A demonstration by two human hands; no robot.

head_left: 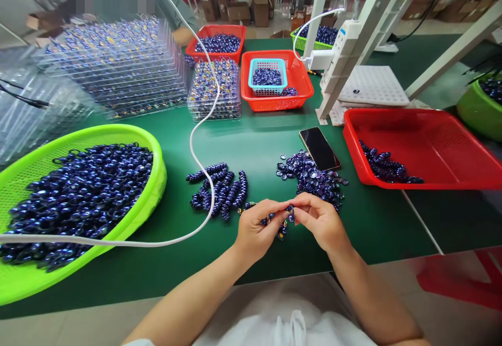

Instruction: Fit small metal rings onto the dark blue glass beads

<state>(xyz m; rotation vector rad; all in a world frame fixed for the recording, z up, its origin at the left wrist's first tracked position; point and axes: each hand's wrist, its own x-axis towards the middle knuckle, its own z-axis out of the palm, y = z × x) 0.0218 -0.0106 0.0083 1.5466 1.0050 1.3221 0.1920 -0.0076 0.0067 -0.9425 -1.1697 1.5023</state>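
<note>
Between my two hands is a small shiny dark-blue ring-shaped piece point(291, 214), pinched at the fingertips. My left hand point(257, 228) closes thumb and forefinger on its left side. From the right, my right hand point(323, 223) grips it with thumb and fingers. Several blue-and-gold pieces point(282, 231) show below and behind my left hand; whether it touches them I cannot tell. Just beyond the hands lies a heap of small round dark-blue caps point(319, 181). To the left are rows of stacked blue rings point(221, 194).
A green basket point(159, 179) of blue rings stands left, a red tray point(443, 150) right. A phone point(319, 148) touches the caps. A white cable point(192, 142) crosses the table. Farther back are stacked clear trays point(157, 79), red baskets point(274, 104), a white post point(345, 64) and a person point(172, 9).
</note>
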